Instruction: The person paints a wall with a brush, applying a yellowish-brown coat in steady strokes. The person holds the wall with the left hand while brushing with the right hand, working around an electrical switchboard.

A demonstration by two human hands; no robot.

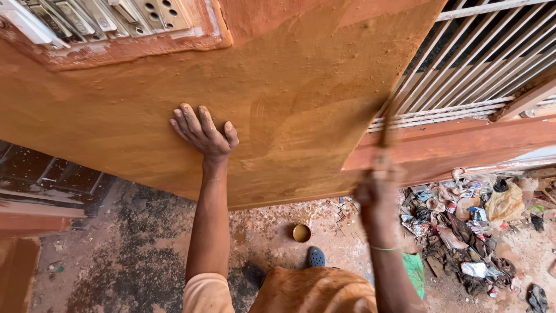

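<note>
The right hand (379, 191) is blurred and closed around a thin brush handle (384, 130) that points up to the wall's edge; the handle looks light and stiff, best gripped low on the shaft. The left hand (202, 133) lies spread flat on the orange wall (301, 87), whose fresh coat seems wet and slippery. Below, a small round tin (301, 233) stands on the stained floor (145, 243). Farther right lies a rubbish pile (469, 232) under a white grille (480, 64).

My left hand (202, 134) is raised, palm flat, fingers spread, arm straight. My right hand (379, 188) is raised too, fist closed, motion-blurred, forearm upright.
</note>
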